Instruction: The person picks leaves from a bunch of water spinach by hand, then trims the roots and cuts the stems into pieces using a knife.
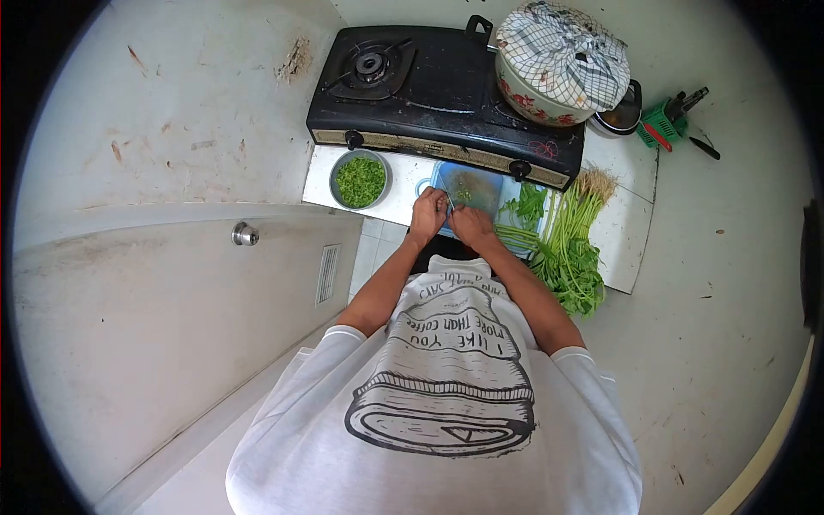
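My left hand (427,215) and my right hand (473,226) meet, fingers curled, at the near edge of a blue cutting board (486,182). The board carries a small heap of chopped greens (468,186). A thin pale sliver shows between the hands; what each one grips is too small to make out. A metal bowl of chopped greens (360,179) stands left of the board. A bunch of long-stemmed leafy greens (568,245) lies to the right.
A black two-burner gas stove (412,81) sits behind the board on a white tiled counter (319,176). On it stands a floral pot covered by a checked cloth (560,60). A green utensil holder (668,120) is at far right. A door with a round knob (245,233) is at left.
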{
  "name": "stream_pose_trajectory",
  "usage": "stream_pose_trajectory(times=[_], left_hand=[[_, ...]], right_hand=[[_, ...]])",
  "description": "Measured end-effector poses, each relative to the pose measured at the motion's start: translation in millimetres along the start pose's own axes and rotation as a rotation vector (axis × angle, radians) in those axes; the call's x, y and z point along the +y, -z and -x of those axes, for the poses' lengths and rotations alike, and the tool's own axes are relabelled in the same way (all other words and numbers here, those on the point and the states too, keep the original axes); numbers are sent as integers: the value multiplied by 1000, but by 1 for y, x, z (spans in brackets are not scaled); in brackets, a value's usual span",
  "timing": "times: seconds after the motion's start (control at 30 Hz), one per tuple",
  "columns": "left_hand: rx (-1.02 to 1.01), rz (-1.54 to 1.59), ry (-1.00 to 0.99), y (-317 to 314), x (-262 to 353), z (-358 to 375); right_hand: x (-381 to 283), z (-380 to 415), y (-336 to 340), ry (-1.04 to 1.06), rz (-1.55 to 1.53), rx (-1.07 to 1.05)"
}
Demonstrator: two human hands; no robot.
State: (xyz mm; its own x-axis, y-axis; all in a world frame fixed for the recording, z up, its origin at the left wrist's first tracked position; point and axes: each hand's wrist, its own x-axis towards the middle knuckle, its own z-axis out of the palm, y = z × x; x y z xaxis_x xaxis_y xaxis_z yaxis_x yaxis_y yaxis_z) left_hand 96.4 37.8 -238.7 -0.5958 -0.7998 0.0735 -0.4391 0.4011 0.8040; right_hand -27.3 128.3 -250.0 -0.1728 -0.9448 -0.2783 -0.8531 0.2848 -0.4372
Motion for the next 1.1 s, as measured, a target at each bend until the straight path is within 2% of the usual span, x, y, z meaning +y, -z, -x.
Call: stream_pose_trajectory(times=[0.2, 0.4, 0.57, 0.67, 1.1], left_hand=[[-3, 24, -4, 5, 4, 2], [-19, -80, -6, 1, 2, -1], [5, -57, 0, -3, -3, 1], [-10, -53, -2, -1, -5, 0], [-27, -10, -18, 4, -4, -2]], right_hand=[[-1, -4, 0, 6, 5, 13], [2, 2, 0, 30, 45, 23], [6, 19, 1, 60, 67, 71], [2, 21, 19, 8, 69, 16], [3, 19, 6, 41, 0, 70]])
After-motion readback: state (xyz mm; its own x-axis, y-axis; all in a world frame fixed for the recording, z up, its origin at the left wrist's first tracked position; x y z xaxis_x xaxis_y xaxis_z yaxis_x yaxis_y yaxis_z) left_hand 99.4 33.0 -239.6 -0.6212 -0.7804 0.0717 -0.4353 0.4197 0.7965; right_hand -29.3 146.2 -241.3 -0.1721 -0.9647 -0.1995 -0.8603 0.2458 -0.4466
